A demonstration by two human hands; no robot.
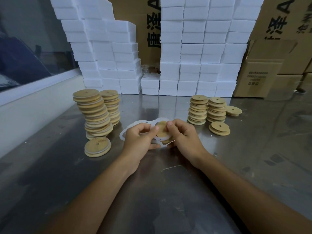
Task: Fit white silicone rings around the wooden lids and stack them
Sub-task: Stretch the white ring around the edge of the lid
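Both my hands hold one wooden lid (pixel 161 128) tilted on edge above the steel table (pixel 152 191). A white silicone ring (pixel 163 138) lies partly around its lower rim. My left hand (pixel 140 138) pinches the lid's left side with thumb and fingers. My right hand (pixel 183 134) pinches its top right edge. Loose white rings (pixel 133 126) lie on the table just behind my hands. Two tall stacks of ringed lids (pixel 96 114) lean at the left, with a short stack of ringed lids (pixel 97 146) in front of them.
Stacks of bare lids (pixel 198 109) stand at the right, with short piles (pixel 219 128) and a single lid (pixel 233 110) beside them. White foam boxes (pixel 194 56) and cardboard cartons (pixel 258 76) wall the back. A window ledge (pixel 33 102) runs along the left.
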